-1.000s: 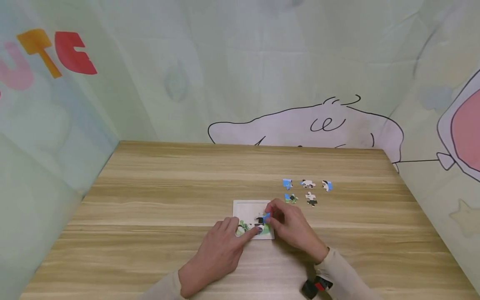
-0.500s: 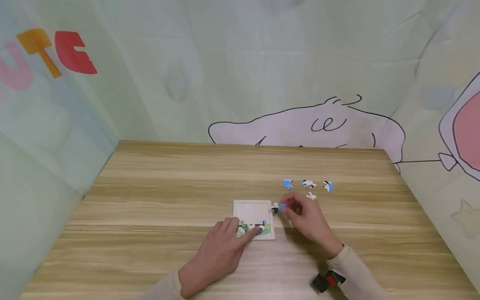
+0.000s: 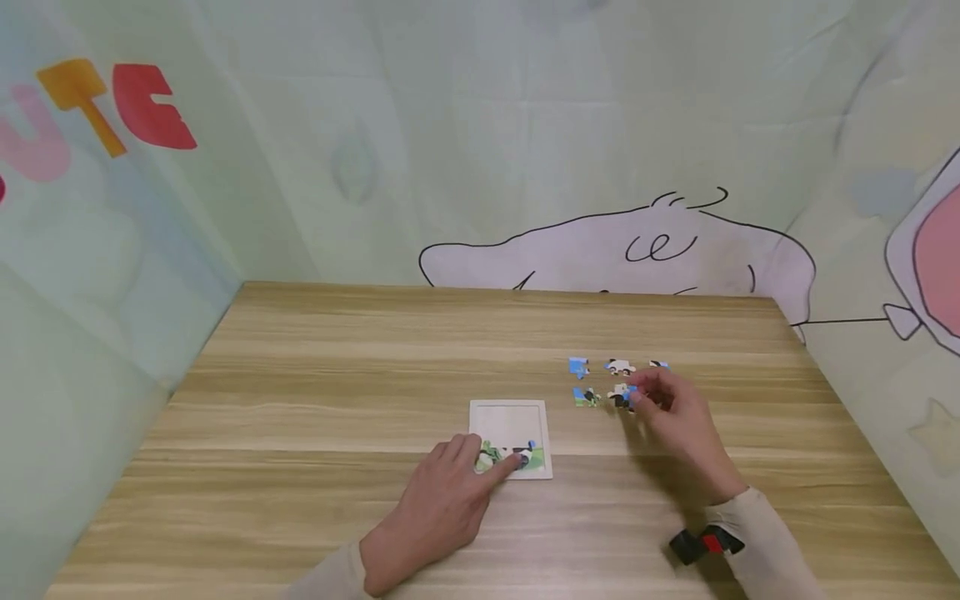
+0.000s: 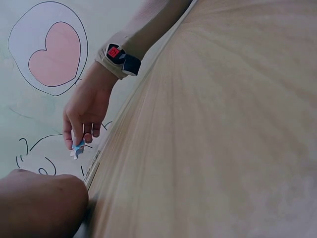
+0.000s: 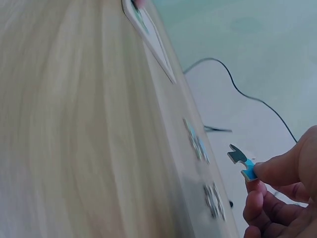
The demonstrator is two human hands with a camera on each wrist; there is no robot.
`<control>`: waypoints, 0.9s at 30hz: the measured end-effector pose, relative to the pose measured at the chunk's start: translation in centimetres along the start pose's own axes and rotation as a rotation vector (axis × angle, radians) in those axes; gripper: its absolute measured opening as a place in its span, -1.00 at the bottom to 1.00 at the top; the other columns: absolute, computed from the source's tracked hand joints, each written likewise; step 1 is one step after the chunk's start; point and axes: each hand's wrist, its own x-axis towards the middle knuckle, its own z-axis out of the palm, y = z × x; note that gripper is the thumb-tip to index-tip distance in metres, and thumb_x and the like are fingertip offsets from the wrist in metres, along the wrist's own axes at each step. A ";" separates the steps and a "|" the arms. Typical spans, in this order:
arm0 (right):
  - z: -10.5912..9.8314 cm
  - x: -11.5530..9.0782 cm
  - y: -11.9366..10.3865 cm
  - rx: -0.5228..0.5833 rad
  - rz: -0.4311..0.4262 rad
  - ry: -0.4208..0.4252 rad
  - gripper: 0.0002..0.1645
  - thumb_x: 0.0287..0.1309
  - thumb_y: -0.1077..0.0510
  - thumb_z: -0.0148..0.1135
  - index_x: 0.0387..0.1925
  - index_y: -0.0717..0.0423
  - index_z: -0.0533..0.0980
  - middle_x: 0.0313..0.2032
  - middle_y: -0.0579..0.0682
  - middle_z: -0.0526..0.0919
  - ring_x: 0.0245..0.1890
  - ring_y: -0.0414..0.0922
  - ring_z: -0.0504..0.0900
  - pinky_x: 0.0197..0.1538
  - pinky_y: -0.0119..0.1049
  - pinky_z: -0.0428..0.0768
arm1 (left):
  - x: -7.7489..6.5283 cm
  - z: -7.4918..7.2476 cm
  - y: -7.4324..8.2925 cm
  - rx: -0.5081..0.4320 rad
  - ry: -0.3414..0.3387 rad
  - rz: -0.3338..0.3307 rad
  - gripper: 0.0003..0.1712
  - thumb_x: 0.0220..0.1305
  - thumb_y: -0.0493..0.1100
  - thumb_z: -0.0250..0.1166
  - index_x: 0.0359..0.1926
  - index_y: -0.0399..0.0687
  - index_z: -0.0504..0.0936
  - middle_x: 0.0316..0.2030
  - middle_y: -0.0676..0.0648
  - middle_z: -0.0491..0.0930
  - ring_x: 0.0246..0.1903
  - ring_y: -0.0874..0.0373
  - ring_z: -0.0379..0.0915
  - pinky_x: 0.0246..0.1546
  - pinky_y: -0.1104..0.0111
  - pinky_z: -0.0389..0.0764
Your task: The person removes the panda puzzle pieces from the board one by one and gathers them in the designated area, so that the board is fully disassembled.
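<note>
My right hand (image 3: 686,425) pinches a blue, black and white jigsaw piece (image 5: 250,171) between thumb and fingertips. It holds the piece above the table, over the loose pieces; in the head view the piece overlaps one of them. My left hand (image 3: 435,500) rests at the lower left of a white square puzzle tray (image 3: 548,437). Its extended index finger touches the joined pieces (image 3: 537,457), a green, black and white strip along the tray's bottom. Above that strip the bare tray floor shows. In the left wrist view the left hand's work is hidden behind the hand itself.
Loose jigsaw pieces lie in two rows right of the tray: a blue one (image 3: 578,367), a panda-face one (image 3: 620,367), one partly behind my right hand (image 3: 658,364), and a blue-green one (image 3: 586,397). The wooden table (image 3: 337,358) meets printed cloth walls.
My right hand has lifted the jigsaw piece away from the tray and carried it right, over the loose pieces. The left hand has stayed with its index finger on the tray's strip.
</note>
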 end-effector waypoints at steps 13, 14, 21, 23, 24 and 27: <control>-3.6 0.0 3.5 -0.154 0.095 0.037 -0.80 0.41 0.30 0.29 -0.01 0.31 0.65 -0.22 0.15 0.73 -0.35 -0.39 0.50 -0.28 -0.48 0.50 | 0.0 0.2 0.1 0.005 0.023 -0.007 -0.47 0.40 -0.09 0.31 0.34 0.45 0.59 -0.32 -0.05 0.39 -0.35 0.12 0.30 -0.31 0.31 0.48; -3.7 0.0 3.6 -0.165 0.102 0.036 -0.80 0.41 0.30 0.28 -0.01 0.31 0.65 -0.22 0.15 0.73 -0.34 -0.39 0.50 -0.28 -0.48 0.50 | 0.0 0.2 0.1 0.006 0.024 -0.007 -0.47 0.40 -0.09 0.31 0.34 0.44 0.59 -0.32 -0.04 0.39 -0.35 0.12 0.29 -0.32 0.31 0.48; -3.8 0.2 4.1 -0.239 0.095 0.029 -0.81 0.37 0.30 0.29 -0.05 0.30 0.66 -0.25 0.15 0.73 -0.34 -0.28 0.51 -0.29 -0.45 0.47 | 0.0 0.2 0.1 0.013 0.008 -0.003 -0.48 0.42 -0.07 0.31 0.35 0.45 0.58 -0.32 -0.04 0.36 -0.34 0.12 0.29 -0.31 0.33 0.45; -3.7 0.3 4.1 -0.270 0.089 0.040 -0.81 0.35 0.30 0.30 -0.06 0.29 0.67 -0.26 0.15 0.73 -0.33 -0.23 0.52 -0.28 -0.44 0.46 | 0.0 0.2 0.1 0.013 0.005 -0.004 -0.48 0.42 -0.07 0.31 0.35 0.45 0.58 -0.32 -0.04 0.37 -0.34 0.12 0.30 -0.30 0.33 0.46; -3.7 0.3 4.0 -0.284 0.086 0.046 -0.81 0.34 0.30 0.30 -0.06 0.29 0.67 -0.26 0.15 0.73 -0.32 -0.20 0.52 -0.28 -0.44 0.45 | 0.0 0.2 0.1 0.011 0.005 -0.004 -0.48 0.42 -0.07 0.31 0.35 0.45 0.58 -0.32 -0.04 0.37 -0.34 0.12 0.30 -0.30 0.32 0.47; -3.5 0.3 4.0 -0.308 0.079 0.059 -0.82 0.32 0.30 0.30 -0.07 0.26 0.68 -0.27 0.13 0.73 -0.32 -0.16 0.52 -0.25 -0.42 0.43 | 0.1 0.2 0.1 0.010 0.009 -0.005 -0.47 0.41 -0.07 0.31 0.35 0.45 0.58 -0.31 -0.05 0.38 -0.33 0.11 0.32 -0.28 0.31 0.49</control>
